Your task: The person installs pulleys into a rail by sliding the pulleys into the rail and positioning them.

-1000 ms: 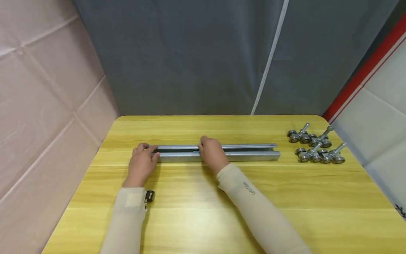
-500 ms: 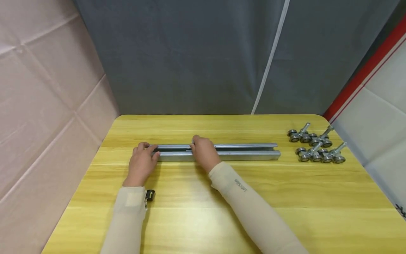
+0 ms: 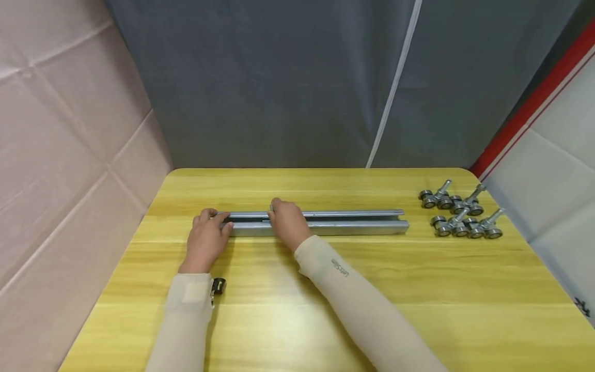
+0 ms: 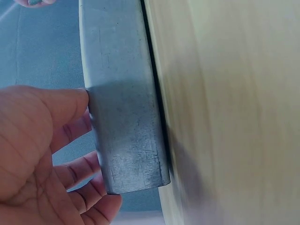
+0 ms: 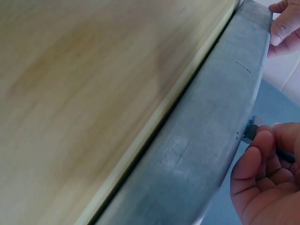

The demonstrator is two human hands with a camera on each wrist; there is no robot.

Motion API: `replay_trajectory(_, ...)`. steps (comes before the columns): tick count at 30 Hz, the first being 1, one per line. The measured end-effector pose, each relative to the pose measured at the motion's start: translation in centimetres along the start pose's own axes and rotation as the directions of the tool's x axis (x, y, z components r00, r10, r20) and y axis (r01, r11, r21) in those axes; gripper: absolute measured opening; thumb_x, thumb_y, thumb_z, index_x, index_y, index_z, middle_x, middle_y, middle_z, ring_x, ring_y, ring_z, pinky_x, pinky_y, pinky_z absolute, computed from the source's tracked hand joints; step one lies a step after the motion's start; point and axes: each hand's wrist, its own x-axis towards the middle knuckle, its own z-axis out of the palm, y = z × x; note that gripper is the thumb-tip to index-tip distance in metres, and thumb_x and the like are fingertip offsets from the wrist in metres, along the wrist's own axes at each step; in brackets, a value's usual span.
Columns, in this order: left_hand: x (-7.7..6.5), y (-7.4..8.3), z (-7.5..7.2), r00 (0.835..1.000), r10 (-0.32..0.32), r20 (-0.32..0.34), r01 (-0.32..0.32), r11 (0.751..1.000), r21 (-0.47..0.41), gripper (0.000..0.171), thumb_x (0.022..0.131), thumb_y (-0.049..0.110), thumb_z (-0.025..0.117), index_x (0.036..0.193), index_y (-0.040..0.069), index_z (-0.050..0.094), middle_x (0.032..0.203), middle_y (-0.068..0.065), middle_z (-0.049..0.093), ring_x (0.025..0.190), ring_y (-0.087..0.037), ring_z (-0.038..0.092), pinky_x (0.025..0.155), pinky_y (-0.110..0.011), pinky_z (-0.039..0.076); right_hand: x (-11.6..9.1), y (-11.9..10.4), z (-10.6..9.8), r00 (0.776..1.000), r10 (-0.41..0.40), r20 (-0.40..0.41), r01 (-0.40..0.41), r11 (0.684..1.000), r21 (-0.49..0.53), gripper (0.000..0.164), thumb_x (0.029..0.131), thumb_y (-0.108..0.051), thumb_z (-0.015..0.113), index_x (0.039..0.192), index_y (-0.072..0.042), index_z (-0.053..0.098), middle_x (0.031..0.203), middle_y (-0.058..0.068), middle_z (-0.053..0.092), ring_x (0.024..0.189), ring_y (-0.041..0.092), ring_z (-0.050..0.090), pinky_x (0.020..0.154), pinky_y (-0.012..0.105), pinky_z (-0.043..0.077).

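A slotted metal channel rail lies lengthwise on the table, its open slot facing up. My left hand grips the rail's left end, thumb on the near lip and fingers over the far side; the left wrist view shows that thumb against the rail's edge. Left of the rail's middle, my right hand pinches an upright bolt standing in the slot. A nut on this bolt shows beside the rail's lip in the right wrist view. Whatever sits below the bolt inside the rail is hidden.
Several roller trolleys with wheels and upright bolts stand grouped at the table's right side. The wooden table meets a dark grey curtain at the back. A pale wall covering borders the left.
My right hand has slid left along the rail with the bolt between its fingers. My left hand and the rail have stayed in place.
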Motion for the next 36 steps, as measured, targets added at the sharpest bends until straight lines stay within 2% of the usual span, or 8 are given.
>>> replay_trajectory(7, 0.0, -0.3, 0.1, 1.0, 0.014, -0.009, -0.014, 1.0, 0.017, 0.039, 0.102, 0.022, 0.058, 0.133, -0.001, 0.061, 0.133, -0.027, 0.046, 0.117, -0.046, 0.043, 0.093, -0.057, 0.042, 0.4, -0.8, 0.5, 1.0, -0.013, 0.009, 0.013, 1.0, -0.011, 0.018, 0.104, -0.018, 0.055, 0.089, -0.008, 0.054, 0.066, 0.002, 0.052, 0.058, 0.013, 0.046, 0.055, 0.025, 0.043)
replay_trajectory(17, -0.2, -0.3, 0.2, 1.0, -0.02, 0.01, 0.019, 1.0, 0.012, 0.04, 0.102, 0.021, 0.058, 0.135, -0.001, 0.059, 0.136, -0.027, 0.045, 0.119, -0.047, 0.042, 0.094, -0.058, 0.041, 0.8, -1.7, 1.3, 0.999, -0.027, 0.025, 0.027, 0.999, -0.024, 0.018, 0.103, -0.02, 0.056, 0.089, -0.009, 0.053, 0.064, 0.001, 0.05, 0.055, 0.012, 0.045, 0.052, 0.024, 0.04)
replay_trajectory(27, 0.1, -0.2, 0.1, 1.0, -0.004, 0.005, 0.004, 1.0, 0.017, 0.04, 0.101, 0.021, 0.058, 0.134, -0.001, 0.06, 0.135, -0.028, 0.045, 0.118, -0.047, 0.043, 0.093, -0.059, 0.042, 1.2, -2.7, 2.0, 0.999, -0.029, 0.015, 0.029, 0.999, -0.027, 0.014, 0.103, -0.021, 0.057, 0.098, -0.007, 0.058, 0.067, 0.0, 0.056, 0.058, 0.012, 0.054, 0.053, 0.022, 0.045)
replay_trajectory(36, 0.1, -0.4, 0.3, 1.0, -0.016, 0.0, 0.016, 1.0, 0.011, 0.039, 0.101, 0.022, 0.059, 0.134, 0.0, 0.061, 0.136, -0.026, 0.045, 0.119, -0.045, 0.043, 0.095, -0.057, 0.041, 1.5, -3.2, 2.8, 0.999, -0.051, 0.013, 0.051, 0.998, -0.039, 0.015, 0.103, -0.022, 0.056, 0.096, -0.009, 0.057, 0.07, 0.001, 0.058, 0.059, 0.011, 0.055, 0.055, 0.022, 0.046)
